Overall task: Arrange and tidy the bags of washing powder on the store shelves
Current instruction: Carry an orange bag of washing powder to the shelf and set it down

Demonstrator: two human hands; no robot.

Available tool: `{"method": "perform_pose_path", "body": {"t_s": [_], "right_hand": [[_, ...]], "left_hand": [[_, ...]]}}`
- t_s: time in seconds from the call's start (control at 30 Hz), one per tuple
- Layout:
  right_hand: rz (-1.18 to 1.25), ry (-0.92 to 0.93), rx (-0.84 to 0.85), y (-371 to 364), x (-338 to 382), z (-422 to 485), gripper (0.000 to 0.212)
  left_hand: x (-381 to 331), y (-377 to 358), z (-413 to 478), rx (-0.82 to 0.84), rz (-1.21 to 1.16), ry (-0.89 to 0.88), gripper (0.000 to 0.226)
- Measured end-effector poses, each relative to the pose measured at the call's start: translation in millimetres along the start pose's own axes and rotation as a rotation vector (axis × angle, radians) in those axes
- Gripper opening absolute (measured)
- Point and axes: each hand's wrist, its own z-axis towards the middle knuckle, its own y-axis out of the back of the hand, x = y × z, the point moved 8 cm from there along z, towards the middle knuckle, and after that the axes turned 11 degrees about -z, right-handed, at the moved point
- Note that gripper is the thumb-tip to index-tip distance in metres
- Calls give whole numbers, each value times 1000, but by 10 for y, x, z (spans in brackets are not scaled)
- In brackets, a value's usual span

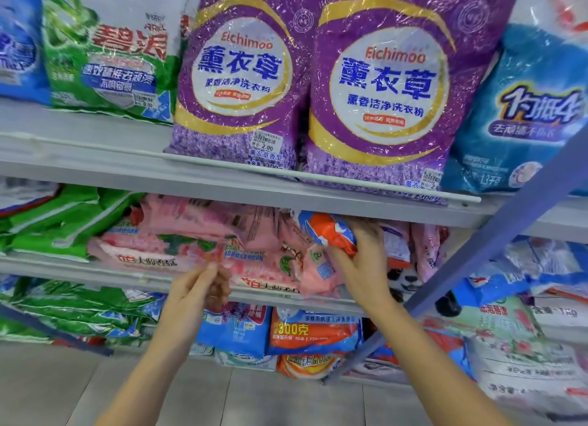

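On the middle shelf [95, 271] lie several pink bags [165, 250] of washing powder in a loose pile. My right hand [366, 260] grips an orange, blue and white bag [327, 230] at the right end of that pile, just under the upper shelf. My left hand [203, 285] is in front of the shelf edge, its fingers curled together at the front edge of a pink bag [264, 266]; whether it pinches the plastic I cannot tell. Two purple bags [241, 75] [381, 88] stand upright on the upper shelf [222, 177].
Green bags [105, 50] and blue bags [521, 114] flank the purple ones above. Green bags [51, 222] lie left on the middle shelf. More blue and orange bags [311, 330] fill the lower shelf. A blue-grey diagonal brace [496, 235] crosses at the right.
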Motion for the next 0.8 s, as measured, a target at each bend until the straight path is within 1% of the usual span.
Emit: {"method": "perform_pose_path", "body": {"t_s": [0.07,0.13,0.2,0.23,0.3,0.33,0.37,0.4,0.43,0.47,0.5,0.6,0.63,0.7,0.73,0.77,0.8], "right_hand": [[178,-54,42,57,102,-195,36],[378,-123,83,125,207,-326,29],[569,-166,88,218,261,-397,25],[624,-184,83,281,284,-409,23],[713,-215,74,399,330,-410,27],[782,-239,65,446,343,-408,25],[849,-263,58,487,354,-412,20],[918,-279,50,507,336,-416,29],[982,-301,54,527,343,-425,44],[1045,-333,38,547,326,-439,54],[1092,-371,18,577,329,-450,59],[1202,-430,-3,678,344,-467,62],[1228,-433,-14,734,339,-462,64],[1347,-457,-5,803,254,-400,72],[1427,-461,31,823,245,-373,72],[1495,-449,52,855,324,-336,66],[1391,-445,-15,959,303,-345,60]], "left_hand": [[274,-89,5,41,25,145,26],[532,-187,-26,80,12,298,27],[735,-333,-91,125,-47,459,34],[814,-420,-128,150,-72,532,41],[992,-612,-182,202,-119,640,55],[1082,-718,-220,223,-196,698,63],[1149,-839,-264,231,-332,761,72],[1187,-961,-323,217,-506,825,81],[1220,-1062,-373,187,-682,879,86],[1238,-1144,-403,159,-811,905,89],[1234,-1207,-420,145,-908,902,90],[1189,-1348,-442,153,-1086,802,100],[1180,-1402,-455,162,-1115,791,97],[1121,-1470,-454,168,-1134,765,79],[1047,-1482,-471,201,-1122,729,71],[1007,-1523,-475,229,-1083,680,66],[837,-1431,-505,263,-1096,623,66]]}}
